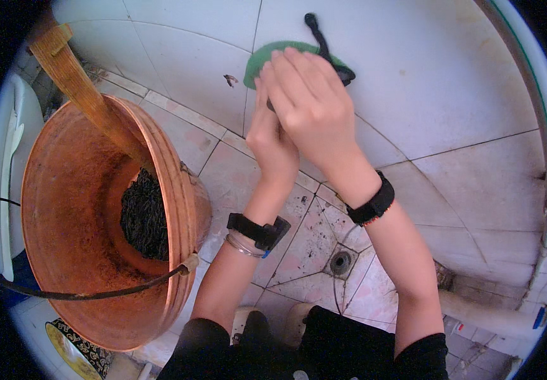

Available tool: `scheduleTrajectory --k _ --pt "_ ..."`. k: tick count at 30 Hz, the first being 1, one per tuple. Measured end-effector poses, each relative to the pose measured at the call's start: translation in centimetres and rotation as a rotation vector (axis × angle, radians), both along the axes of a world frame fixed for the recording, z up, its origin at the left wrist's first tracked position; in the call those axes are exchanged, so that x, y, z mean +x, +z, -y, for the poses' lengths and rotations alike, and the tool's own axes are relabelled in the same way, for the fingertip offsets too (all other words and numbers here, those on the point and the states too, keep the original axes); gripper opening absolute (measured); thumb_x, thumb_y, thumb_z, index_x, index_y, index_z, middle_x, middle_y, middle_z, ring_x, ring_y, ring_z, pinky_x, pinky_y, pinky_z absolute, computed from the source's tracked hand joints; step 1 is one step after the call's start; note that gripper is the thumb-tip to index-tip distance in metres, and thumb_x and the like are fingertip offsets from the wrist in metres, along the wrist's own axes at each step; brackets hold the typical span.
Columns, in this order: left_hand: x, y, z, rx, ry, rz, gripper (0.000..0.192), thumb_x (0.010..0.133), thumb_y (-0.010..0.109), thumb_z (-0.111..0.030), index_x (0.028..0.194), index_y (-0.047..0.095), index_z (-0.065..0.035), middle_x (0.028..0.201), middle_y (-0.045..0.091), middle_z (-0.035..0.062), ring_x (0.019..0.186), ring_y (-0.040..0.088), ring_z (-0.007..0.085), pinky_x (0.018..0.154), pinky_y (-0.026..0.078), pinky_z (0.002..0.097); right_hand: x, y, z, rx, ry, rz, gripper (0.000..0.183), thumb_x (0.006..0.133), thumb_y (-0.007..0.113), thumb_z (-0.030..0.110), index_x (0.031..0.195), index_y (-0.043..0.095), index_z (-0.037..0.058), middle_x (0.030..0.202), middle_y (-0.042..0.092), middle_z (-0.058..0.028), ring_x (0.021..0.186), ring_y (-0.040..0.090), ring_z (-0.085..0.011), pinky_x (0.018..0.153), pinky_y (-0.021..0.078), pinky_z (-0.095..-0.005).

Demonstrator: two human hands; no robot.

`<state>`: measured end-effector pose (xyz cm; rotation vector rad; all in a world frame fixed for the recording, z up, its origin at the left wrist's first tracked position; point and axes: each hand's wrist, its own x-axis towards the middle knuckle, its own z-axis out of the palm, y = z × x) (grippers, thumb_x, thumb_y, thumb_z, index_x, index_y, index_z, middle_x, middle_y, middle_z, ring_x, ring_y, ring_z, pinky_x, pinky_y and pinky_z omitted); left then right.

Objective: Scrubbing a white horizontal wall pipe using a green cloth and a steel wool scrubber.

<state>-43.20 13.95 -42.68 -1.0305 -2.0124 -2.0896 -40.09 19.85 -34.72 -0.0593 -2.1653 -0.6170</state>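
My right hand lies over my left hand, the fingers straight and close together. Both are raised before a white tiled wall, palms towards each other. Whether anything lies between the palms is hidden. Just behind the fingertips is a green, rounded flat piece, partly covered by my hands. A black strap-like object crosses it and ends in a dark piece by my right hand. To the left stands a large orange bucket holding a dark, stringy mass; a wooden handle leans into it.
The bucket's black bail hangs over its near side. A floor drain sits in the tiles below my hands, with dark specks around it. A pale pipe runs at lower right. A light-coloured basin-like object stands beyond the bucket.
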Motion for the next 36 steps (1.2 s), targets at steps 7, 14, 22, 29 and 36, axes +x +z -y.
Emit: scheduleTrajectory --k 7,14,22,29,36 --pt "-0.2 -9.8 1.5 -0.135 0.001 0.169 0.026 0.084 0.054 -0.001 0.108 0.059 0.0071 0.118 0.058 0.0259 0.112 0.057 0.0347 0.089 0.046 0.0374 0.2 -8.2 0.7 -0.033 -0.01 0.344 0.026 0.068 0.06 0.009 0.09 0.066 -0.0038 0.103 0.064 -0.0124 0.104 0.059 -0.0236 0.095 0.0451 -0.034" --pt "0.1 -10.8 2.7 -0.341 -0.108 0.376 0.032 0.083 0.053 -0.002 0.114 0.057 0.0039 0.1 0.064 0.0223 0.093 0.063 0.0319 0.076 0.047 0.0362 0.3 -11.5 0.5 -0.053 -0.032 0.5 0.03 0.069 0.057 0.014 0.09 0.069 -0.003 0.103 0.065 -0.015 0.108 0.056 -0.0258 0.1 0.0384 -0.0345" --pt "1.0 2.4 0.3 -0.011 -0.049 0.034 0.042 0.081 0.045 0.01 0.122 0.053 0.0062 0.131 0.049 0.025 0.126 0.045 0.0352 0.099 0.041 0.0377 2.8 1.7 0.2 -0.062 -0.012 0.03 0.027 0.071 0.059 0.012 0.093 0.067 -0.0003 0.103 0.064 -0.0109 0.103 0.058 -0.0245 0.095 0.0444 -0.0364" --pt "3.3 8.8 -0.2 0.186 -0.093 -0.463 0.046 0.077 0.049 0.013 0.121 0.058 0.0011 0.128 0.053 0.0206 0.121 0.05 0.0355 0.099 0.043 0.0417 10.7 7.9 -0.3 0.075 -0.157 -0.066 0.025 0.072 0.06 0.008 0.095 0.068 0.0037 0.105 0.064 -0.0091 0.102 0.06 -0.0234 0.091 0.0468 -0.039" --pt "5.9 8.6 5.1 -0.1 -0.445 -0.562 0.048 0.076 0.052 0.011 0.121 0.057 -0.002 0.131 0.051 0.0177 0.12 0.051 0.0345 0.096 0.045 0.0404 16.1 6.7 2.2 -0.185 -0.233 0.046 0.033 0.069 0.061 0.007 0.101 0.066 0.0038 0.106 0.064 -0.0092 0.102 0.06 -0.0255 0.087 0.0473 -0.0392"
